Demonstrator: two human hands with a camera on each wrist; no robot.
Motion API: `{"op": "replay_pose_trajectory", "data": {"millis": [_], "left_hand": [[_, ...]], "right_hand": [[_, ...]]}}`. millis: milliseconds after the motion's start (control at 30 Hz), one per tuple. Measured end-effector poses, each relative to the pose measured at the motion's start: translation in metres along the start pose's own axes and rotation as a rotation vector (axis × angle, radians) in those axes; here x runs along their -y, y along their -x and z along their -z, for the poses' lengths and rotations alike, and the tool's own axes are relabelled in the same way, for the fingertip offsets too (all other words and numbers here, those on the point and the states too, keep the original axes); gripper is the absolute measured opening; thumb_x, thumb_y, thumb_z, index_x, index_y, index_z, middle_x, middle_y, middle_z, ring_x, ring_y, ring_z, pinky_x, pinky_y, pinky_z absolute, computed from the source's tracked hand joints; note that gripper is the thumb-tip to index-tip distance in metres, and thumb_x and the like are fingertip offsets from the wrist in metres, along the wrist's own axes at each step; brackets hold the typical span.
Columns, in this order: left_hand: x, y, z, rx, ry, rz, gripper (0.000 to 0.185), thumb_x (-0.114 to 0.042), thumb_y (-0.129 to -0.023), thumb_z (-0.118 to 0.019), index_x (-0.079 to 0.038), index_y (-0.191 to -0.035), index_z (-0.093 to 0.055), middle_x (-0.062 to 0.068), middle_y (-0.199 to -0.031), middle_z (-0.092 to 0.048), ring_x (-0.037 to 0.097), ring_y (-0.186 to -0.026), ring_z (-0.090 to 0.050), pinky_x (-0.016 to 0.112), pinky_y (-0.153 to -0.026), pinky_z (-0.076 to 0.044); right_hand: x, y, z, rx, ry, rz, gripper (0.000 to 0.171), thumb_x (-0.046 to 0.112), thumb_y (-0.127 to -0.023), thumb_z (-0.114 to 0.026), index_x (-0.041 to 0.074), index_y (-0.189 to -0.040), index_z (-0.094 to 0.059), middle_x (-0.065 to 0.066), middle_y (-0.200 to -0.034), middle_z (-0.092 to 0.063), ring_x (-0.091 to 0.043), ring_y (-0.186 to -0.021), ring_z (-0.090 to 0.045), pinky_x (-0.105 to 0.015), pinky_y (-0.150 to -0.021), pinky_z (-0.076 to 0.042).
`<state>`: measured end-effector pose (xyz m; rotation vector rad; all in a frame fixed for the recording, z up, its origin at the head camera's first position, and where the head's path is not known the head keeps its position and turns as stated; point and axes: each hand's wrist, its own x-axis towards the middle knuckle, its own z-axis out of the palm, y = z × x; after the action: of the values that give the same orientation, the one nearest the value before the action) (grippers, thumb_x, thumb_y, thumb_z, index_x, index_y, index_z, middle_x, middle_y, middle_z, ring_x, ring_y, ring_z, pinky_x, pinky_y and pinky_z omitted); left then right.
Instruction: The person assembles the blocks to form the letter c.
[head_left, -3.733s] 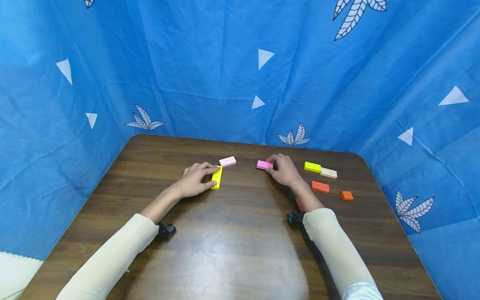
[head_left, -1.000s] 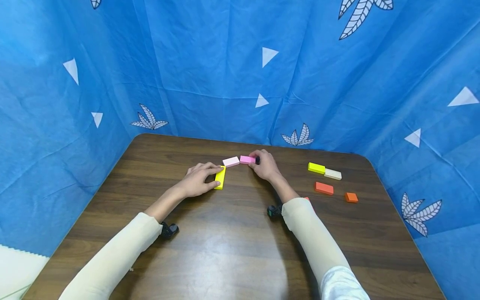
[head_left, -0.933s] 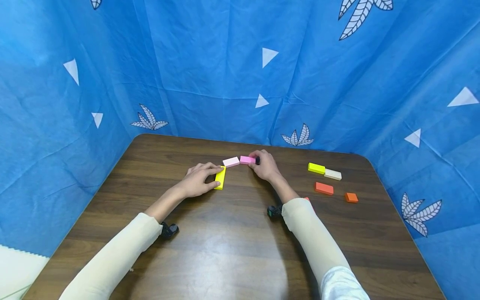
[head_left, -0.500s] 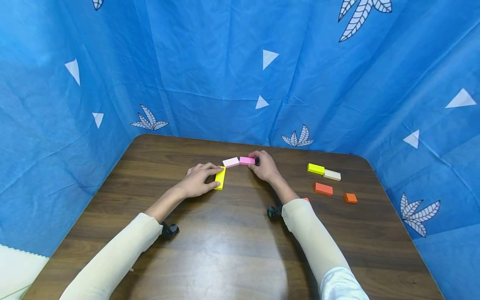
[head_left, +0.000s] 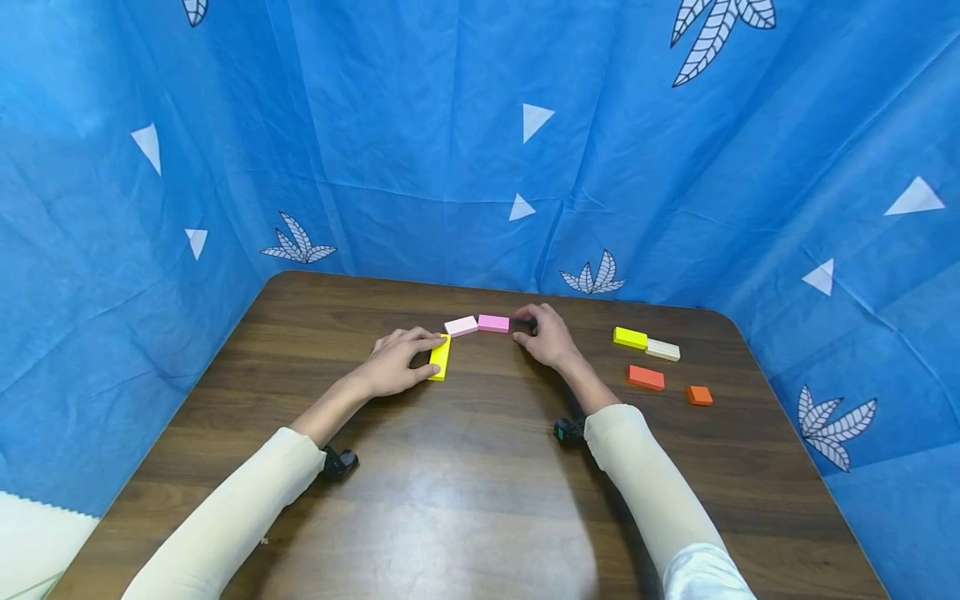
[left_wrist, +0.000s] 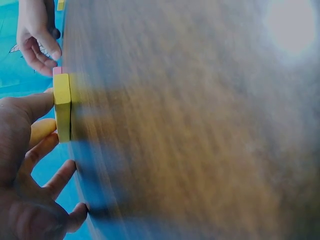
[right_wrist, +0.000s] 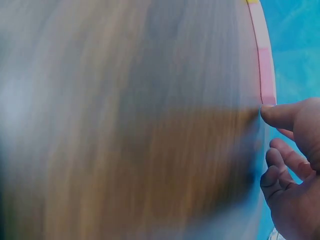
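In the head view my left hand [head_left: 393, 364] pinches a yellow block [head_left: 440, 358] lengthwise, thumb at its near end and index finger at its far end. The left wrist view shows the yellow block [left_wrist: 63, 107] on the table, with the other fingers spread beside it. A pale pink block [head_left: 461, 326] lies at the yellow block's far end, and a brighter pink block [head_left: 493, 323] follows to its right. Just right of the pink block is my right hand [head_left: 551, 337], thumb and index apart and nothing between them. In the right wrist view its thumb is close to the pink block's [right_wrist: 267, 75] end.
To the right lie a lime-yellow block [head_left: 631, 337], a cream block [head_left: 663, 350] end to end with it, a red-orange block [head_left: 647, 377] and a short orange block [head_left: 700, 396]. Blue patterned cloth [head_left: 420, 150] hangs around the brown table [head_left: 442, 467].
My right hand slid the pink block left against the pale pink one, then let go and drew back to the right. My left hand stays on the yellow block.
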<state>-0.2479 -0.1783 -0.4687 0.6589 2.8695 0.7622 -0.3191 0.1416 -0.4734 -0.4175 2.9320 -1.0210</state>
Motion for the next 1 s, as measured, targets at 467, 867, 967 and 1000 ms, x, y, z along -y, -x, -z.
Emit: {"op": "replay_pose_trajectory", "data": {"millis": [467, 867, 967, 1000], "left_hand": [[-0.001, 0.000, -0.001, 0.000, 0.019, -0.005, 0.060, -0.036, -0.104, -0.072, -0.020, -0.160, -0.055, 0.005, -0.158, -0.057, 0.037, -0.143, -0.049, 0.074, -0.119, -0.027], [-0.002, 0.000, -0.001, -0.002, 0.014, 0.004, 0.060, -0.036, -0.104, -0.071, -0.020, -0.160, -0.055, 0.005, -0.158, -0.057, 0.037, -0.143, -0.048, 0.074, -0.118, -0.028], [-0.002, 0.000, -0.001, -0.001, 0.013, 0.007, 0.060, -0.036, -0.104, -0.071, -0.020, -0.160, -0.055, 0.005, -0.158, -0.057, 0.037, -0.143, -0.049, 0.073, -0.118, -0.028], [-0.002, 0.000, -0.001, -0.001, 0.013, 0.008, 0.060, -0.036, -0.104, -0.071, -0.020, -0.159, -0.055, 0.005, -0.158, -0.057, 0.037, -0.143, -0.049, 0.073, -0.118, -0.028]], "right_hand": [[-0.053, 0.023, 0.060, -0.071, -0.010, -0.119, 0.039, 0.024, -0.105, -0.069, 0.006, -0.139, -0.066, -0.019, -0.135, -0.062, -0.034, -0.103, -0.057, -0.045, -0.091, -0.049], [-0.090, 0.054, 0.093, -0.153, 0.004, -0.176, 0.040, 0.022, -0.107, -0.067, 0.002, -0.142, -0.064, -0.026, -0.141, -0.059, -0.038, -0.108, -0.057, -0.049, -0.092, -0.050], [-0.100, 0.060, 0.101, -0.165, 0.020, -0.205, 0.039, 0.024, -0.107, -0.067, 0.001, -0.140, -0.065, -0.026, -0.141, -0.059, -0.038, -0.110, -0.057, -0.052, -0.096, -0.050], [-0.103, 0.061, 0.103, -0.166, 0.031, -0.216, 0.039, 0.024, -0.107, -0.066, 0.001, -0.139, -0.065, -0.026, -0.140, -0.059, -0.038, -0.109, -0.057, -0.053, -0.095, -0.050]]}}
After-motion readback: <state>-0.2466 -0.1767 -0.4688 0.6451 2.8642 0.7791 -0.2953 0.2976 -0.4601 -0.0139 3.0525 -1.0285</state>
